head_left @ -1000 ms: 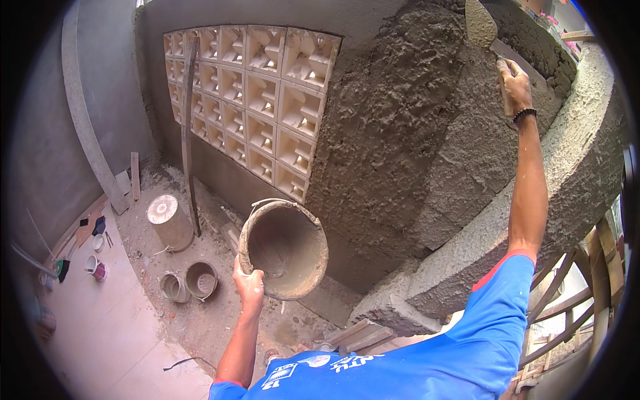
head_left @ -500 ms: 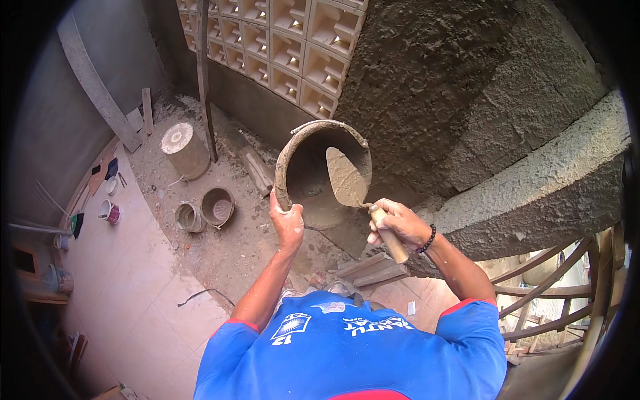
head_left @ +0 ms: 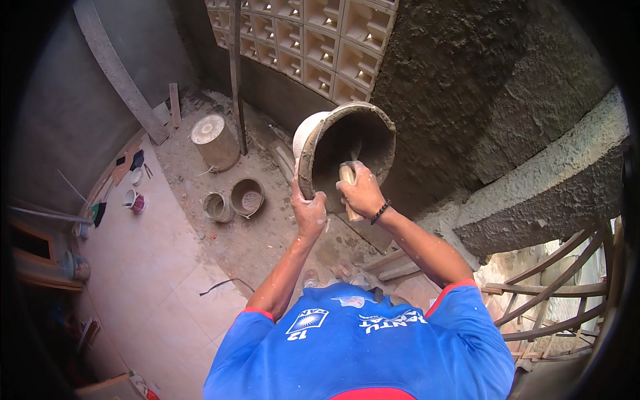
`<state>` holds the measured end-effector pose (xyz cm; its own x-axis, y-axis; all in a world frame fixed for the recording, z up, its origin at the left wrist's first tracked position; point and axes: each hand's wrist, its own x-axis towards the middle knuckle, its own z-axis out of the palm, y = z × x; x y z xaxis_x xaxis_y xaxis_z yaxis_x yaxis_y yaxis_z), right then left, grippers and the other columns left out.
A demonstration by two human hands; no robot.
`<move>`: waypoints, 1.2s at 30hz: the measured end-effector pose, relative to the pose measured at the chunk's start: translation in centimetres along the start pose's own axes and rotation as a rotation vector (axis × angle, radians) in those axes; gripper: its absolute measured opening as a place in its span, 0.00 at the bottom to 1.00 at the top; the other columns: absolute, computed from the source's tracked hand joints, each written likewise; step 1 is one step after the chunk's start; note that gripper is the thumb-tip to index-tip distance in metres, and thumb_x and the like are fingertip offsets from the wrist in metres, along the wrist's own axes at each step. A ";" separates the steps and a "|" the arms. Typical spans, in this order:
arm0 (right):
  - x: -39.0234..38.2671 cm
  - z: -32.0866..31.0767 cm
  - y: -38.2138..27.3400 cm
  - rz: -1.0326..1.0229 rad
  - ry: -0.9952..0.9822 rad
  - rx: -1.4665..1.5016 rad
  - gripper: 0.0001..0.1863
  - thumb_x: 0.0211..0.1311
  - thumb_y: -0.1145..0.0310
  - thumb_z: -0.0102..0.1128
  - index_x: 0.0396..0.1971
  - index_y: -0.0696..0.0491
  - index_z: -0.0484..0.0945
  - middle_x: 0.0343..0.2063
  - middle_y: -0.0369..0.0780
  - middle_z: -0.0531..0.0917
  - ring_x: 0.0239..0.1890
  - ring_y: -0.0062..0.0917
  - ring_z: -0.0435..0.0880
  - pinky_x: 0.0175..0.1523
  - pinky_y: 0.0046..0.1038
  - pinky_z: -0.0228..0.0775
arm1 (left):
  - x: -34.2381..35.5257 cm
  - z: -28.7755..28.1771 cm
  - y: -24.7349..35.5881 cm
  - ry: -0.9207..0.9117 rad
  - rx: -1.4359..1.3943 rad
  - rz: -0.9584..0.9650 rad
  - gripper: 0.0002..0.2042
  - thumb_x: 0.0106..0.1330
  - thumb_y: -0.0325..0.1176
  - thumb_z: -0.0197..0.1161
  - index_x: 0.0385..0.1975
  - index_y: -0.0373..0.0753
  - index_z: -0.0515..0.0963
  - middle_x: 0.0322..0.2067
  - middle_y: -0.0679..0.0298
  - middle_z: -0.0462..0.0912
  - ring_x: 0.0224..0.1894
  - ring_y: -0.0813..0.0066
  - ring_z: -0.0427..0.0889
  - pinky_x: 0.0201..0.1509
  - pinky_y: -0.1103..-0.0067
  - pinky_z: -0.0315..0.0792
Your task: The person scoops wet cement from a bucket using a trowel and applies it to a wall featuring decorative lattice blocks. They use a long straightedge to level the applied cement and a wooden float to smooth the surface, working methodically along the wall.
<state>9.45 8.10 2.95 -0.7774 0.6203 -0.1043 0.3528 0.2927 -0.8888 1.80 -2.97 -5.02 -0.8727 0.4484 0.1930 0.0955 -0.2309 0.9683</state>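
Observation:
My left hand (head_left: 309, 210) grips the near left rim of a mortar-crusted bucket (head_left: 317, 137), tilted so its dark mouth faces up toward me. My right hand (head_left: 363, 193) is closed on the wooden handle of a trowel (head_left: 348, 179), whose blade is inside the bucket, mostly hidden in shadow. Beyond the bucket, rough grey mortar (head_left: 467, 80) covers the right part of the wall, beside a panel of pale ventilation blocks (head_left: 320, 53).
An upturned bucket (head_left: 213, 143), two open buckets (head_left: 247, 198) (head_left: 218, 207) and boards (head_left: 390, 263) lie on the dusty floor. An upright post (head_left: 237, 80) stands before the blocks. A rough ledge (head_left: 533, 190) runs along the right, with timber framing (head_left: 553, 287) below. Small tubs (head_left: 135, 200) sit left.
My right hand has come down from high on the wall, bringing the trowel into the bucket. The bucket has moved up and to the right in view, held in my left hand.

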 end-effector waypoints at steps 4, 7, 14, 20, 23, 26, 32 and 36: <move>-0.2 -1.8 0.3 -0.472 -0.155 -0.788 0.17 0.50 0.75 0.50 0.41 0.65 0.67 0.32 0.55 0.77 0.34 0.47 0.80 0.39 0.42 0.73 | 1.9 -2.2 4.0 -0.095 -0.098 0.006 0.27 0.48 0.17 0.51 0.55 0.29 0.65 0.41 0.63 0.76 0.41 0.82 0.73 0.47 0.86 0.67; -1.3 -4.9 -3.8 -0.502 -0.456 -1.168 0.16 0.53 0.76 0.48 0.43 0.63 0.67 0.33 0.54 0.77 0.33 0.45 0.80 0.38 0.41 0.74 | 3.1 -3.9 4.1 -0.137 -0.131 0.090 0.27 0.47 0.17 0.51 0.54 0.28 0.65 0.40 0.63 0.76 0.39 0.83 0.74 0.44 0.86 0.68; -2.3 -7.0 -4.8 -0.450 -0.139 -1.437 0.22 0.55 0.76 0.49 0.52 0.63 0.67 0.29 0.50 0.79 0.30 0.38 0.83 0.30 0.34 0.76 | 2.1 -4.3 5.9 -0.163 -0.049 0.067 0.28 0.46 0.17 0.50 0.53 0.27 0.66 0.38 0.64 0.77 0.37 0.83 0.73 0.43 0.85 0.68; -4.0 -7.3 -3.1 -0.386 -0.494 -1.382 0.12 0.53 0.75 0.48 0.38 0.61 0.72 0.18 0.50 0.79 0.25 0.43 0.82 0.30 0.40 0.74 | 1.8 -4.3 5.7 -0.172 -0.114 -0.025 0.29 0.46 0.17 0.49 0.55 0.29 0.66 0.45 0.61 0.76 0.47 0.78 0.73 0.53 0.83 0.65; -3.0 -6.6 -4.7 -0.491 -0.260 -1.302 0.16 0.53 0.74 0.48 0.43 0.60 0.70 0.24 0.50 0.78 0.26 0.42 0.81 0.29 0.41 0.72 | 1.8 -4.2 5.6 -0.180 -0.081 0.024 0.29 0.46 0.16 0.49 0.55 0.29 0.66 0.45 0.62 0.76 0.47 0.79 0.73 0.53 0.83 0.65; -2.4 -6.3 -3.5 -0.536 -0.212 -1.291 0.17 0.52 0.75 0.49 0.44 0.61 0.69 0.27 0.51 0.77 0.26 0.41 0.80 0.29 0.39 0.73 | 1.7 -4.0 5.5 -0.178 -0.061 0.049 0.29 0.47 0.16 0.49 0.56 0.29 0.65 0.45 0.60 0.77 0.46 0.78 0.74 0.52 0.84 0.66; -4.2 -5.8 -3.0 -0.380 -0.612 -1.426 0.18 0.55 0.73 0.47 0.46 0.63 0.70 0.25 0.52 0.79 0.27 0.42 0.82 0.30 0.38 0.74 | 1.5 -4.9 2.5 -0.149 0.067 0.050 0.32 0.46 0.19 0.52 0.58 0.27 0.61 0.48 0.47 0.76 0.49 0.66 0.77 0.53 0.79 0.68; -4.4 -4.6 -2.1 -0.522 -0.287 -1.312 0.15 0.56 0.72 0.47 0.42 0.62 0.72 0.21 0.50 0.80 0.27 0.42 0.82 0.31 0.39 0.74 | 0.1 -4.5 3.7 -0.137 0.083 -0.065 0.32 0.46 0.21 0.54 0.58 0.30 0.63 0.52 0.45 0.73 0.52 0.61 0.75 0.56 0.76 0.67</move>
<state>14.49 8.13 7.30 -0.9852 0.1162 -0.1261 0.0932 0.9802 0.1748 -0.10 -7.62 -2.08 -0.8054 0.5750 0.1438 0.0853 -0.1277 0.9881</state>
